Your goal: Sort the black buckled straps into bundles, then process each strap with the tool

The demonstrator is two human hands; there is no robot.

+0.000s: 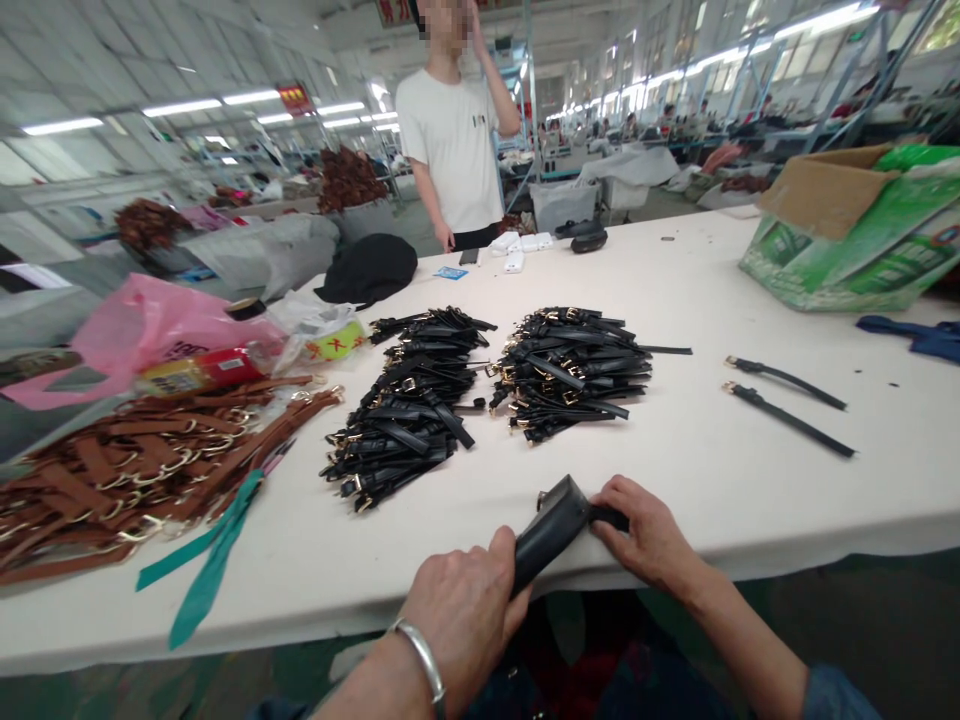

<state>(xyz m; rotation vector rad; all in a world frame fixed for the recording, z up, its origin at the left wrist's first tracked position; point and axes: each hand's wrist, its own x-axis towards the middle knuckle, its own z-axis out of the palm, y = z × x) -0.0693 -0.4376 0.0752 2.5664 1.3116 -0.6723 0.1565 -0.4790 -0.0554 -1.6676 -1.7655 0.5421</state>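
Note:
My left hand [469, 595], with a silver bangle at the wrist, is closed around a thick black tool with a broad slanted end [551, 535]; its exact kind does not show. Just right of that end, my right hand [641, 525] pinches a short black buckle strap [609, 517]. The strap runs behind the tool, so part of it is hidden. Beyond my hands lie two heaps of black straps with gold buckles, a left heap [409, 400] and a right heap [574, 370]. Two single black straps [795, 418] rest apart at the right.
Brown straps with metal rings [150, 460] cover the table's left side, beside teal ribbon ties [217, 560] and a pink bag [165, 330]. A black cap [371, 268] sits at the back. A green box [840, 235] stands back right. A person [454, 150] stands across the table.

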